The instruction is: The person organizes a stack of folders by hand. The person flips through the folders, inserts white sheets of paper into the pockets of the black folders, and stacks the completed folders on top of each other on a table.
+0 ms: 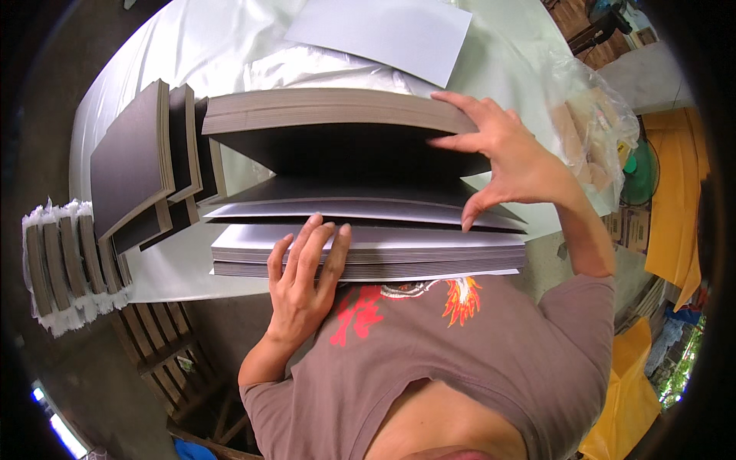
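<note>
A thick stack of black boards with grey edges (337,111) stands tilted up in front of me. Below it, a dark-topped board with a pale edge (360,192) leans over a stack of white-topped boards (429,239) at the table's near edge. My left hand (303,268) lies on the white-topped stack, its fingers stretched out, with the fingertips at the gap under the dark board. Spread wide, my right hand (521,157) has its upper fingers at the right end of the tilted stack. Its thumb is at the edge of the dark board.
Smaller stacks of black boards (134,157) stand on the left, beside a bundle with white ragged wrapping (73,257). A white sheet (387,34) lies at the back of the pale-covered table (514,46). Clear plastic (590,138) and orange sheets (675,199) are on the right.
</note>
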A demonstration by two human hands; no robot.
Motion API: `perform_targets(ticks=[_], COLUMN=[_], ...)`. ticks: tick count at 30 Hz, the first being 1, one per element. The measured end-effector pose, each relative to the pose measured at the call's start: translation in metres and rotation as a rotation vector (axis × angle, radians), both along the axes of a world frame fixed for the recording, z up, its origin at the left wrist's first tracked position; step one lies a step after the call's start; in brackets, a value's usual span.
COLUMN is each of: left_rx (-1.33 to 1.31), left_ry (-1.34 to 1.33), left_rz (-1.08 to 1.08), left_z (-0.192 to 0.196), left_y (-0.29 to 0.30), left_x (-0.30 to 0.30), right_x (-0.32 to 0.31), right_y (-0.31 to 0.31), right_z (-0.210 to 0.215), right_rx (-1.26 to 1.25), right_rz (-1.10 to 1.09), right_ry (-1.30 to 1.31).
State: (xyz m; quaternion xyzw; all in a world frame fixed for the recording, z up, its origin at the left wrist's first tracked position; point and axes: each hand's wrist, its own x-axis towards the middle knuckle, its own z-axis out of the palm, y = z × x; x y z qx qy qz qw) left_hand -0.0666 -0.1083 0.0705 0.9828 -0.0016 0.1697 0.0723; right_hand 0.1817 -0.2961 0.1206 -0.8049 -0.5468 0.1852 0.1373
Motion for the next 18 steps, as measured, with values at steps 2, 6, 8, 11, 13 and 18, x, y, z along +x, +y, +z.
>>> perform_targets(ticks=[2,6,8,11,13,18], left_rx=[0.023,0.045,0.048,0.007,0.03,0.021], left_ry=[0.02,0.004,0.001,-0.036,-0.035,-0.041], left_rz=[0.021,0.027,0.028,0.03,0.024,0.028], left_z=[0.0,-0.003,-0.007,-0.011,-0.011,-0.011], left_y=[0.001,0.003,0.003,0.003,0.004,0.003], left_x=[0.007,0.012,0.011,0.01,0.01,0.009], right_x=[-0.001,0.004,0.009,0.016,0.019,0.024], right_y=[0.0,0.0,0.0,0.001,0.002,0.008], right_z=[0.0,-0.003,-0.005,-0.006,-0.005,0.001], right_rx=[-0.004,0.005,0.019,0.037,0.053,0.152], right_rz=[-0.002,-0.001,0.007,0.005,-0.007,-0.092], right_ry=[0.011,0.047,0.057,0.096,0.142,0.383])
